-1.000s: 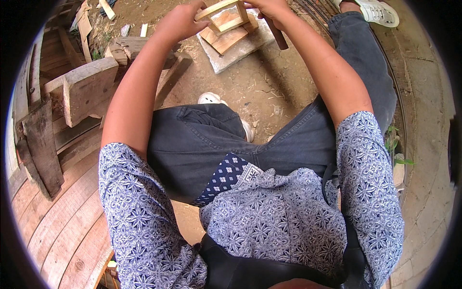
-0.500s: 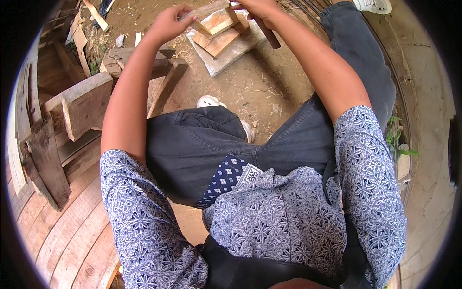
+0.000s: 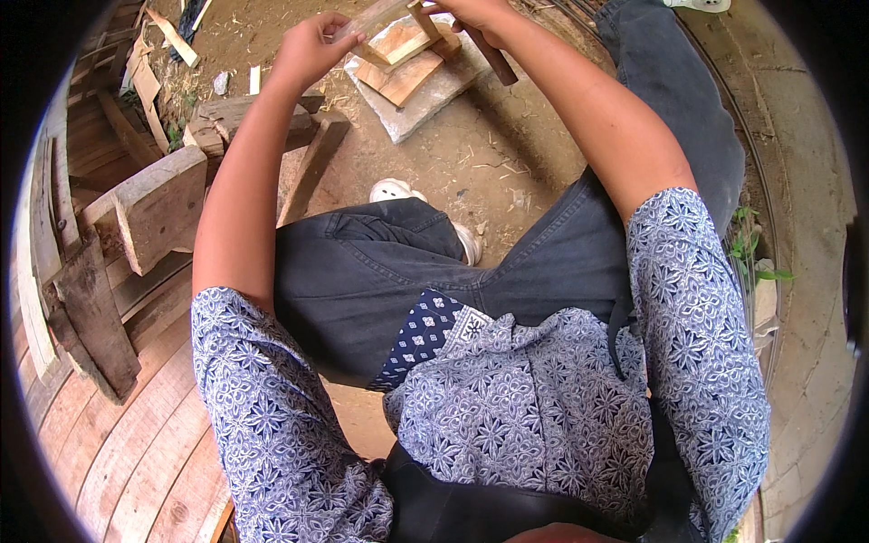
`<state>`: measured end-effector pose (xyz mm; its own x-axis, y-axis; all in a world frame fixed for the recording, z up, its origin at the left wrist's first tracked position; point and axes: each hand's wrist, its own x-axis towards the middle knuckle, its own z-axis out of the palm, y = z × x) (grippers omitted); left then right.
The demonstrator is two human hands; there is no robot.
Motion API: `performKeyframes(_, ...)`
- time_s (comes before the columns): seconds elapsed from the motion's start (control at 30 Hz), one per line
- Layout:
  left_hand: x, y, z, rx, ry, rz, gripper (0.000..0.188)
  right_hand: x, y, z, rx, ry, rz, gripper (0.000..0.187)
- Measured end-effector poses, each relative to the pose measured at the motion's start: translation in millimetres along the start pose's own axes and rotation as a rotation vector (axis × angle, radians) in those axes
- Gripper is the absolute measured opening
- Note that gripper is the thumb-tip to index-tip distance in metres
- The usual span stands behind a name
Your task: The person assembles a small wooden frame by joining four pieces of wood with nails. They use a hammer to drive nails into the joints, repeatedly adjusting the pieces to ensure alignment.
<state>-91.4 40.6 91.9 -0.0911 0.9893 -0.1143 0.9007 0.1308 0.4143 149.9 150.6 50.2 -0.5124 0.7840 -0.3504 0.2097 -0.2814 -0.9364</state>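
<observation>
Holding a thin wooden strip [image 3: 367, 18] at the top of the view, the person's left hand [image 3: 308, 50] pinches its near end between the thumb and the fingers. The strip runs to the right and up, toward the upper edge, and it is above a small stack of flat wooden pieces [image 3: 403, 59]. These pieces lie on a grey stone slab [image 3: 425, 104], which rests on the dirt ground [image 3: 489, 172].

The right hand [image 3: 475, 14] is clenched around a dark wooden handle [image 3: 493, 63]. The handle comes out below the fist and points down and to the right; the head of the tool is outside the view, so I cannot tell what tool it is. The fist is just beside the far part of the strip.

Both forearms reach from the lower part of the view up to this place. The person sits with dark trousers [image 3: 380, 271] and a blue patterned shirt [image 3: 507, 416], and a white shoe [image 3: 394, 190] shows near the knee. On the left stand a thick wooden block [image 3: 158, 208] and a curved wall of wooden planks [image 3: 118, 452], with scraps of wood [image 3: 172, 36] on the ground behind them.
</observation>
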Motion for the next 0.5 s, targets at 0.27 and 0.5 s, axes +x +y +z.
performKeyframes(0.27, 0.3, 1.2, 2.1, 0.030, 0.013, 0.007, 0.054, 0.3, -0.3, 0.9, -0.046, 0.024, -0.020, 0.034)
performKeyframes(0.5, 0.9, -3.4, 5.1, 0.044, 0.019, 0.065, 0.053, -0.2, 0.7, 0.2, -0.032, 0.028, -0.030, 0.034)
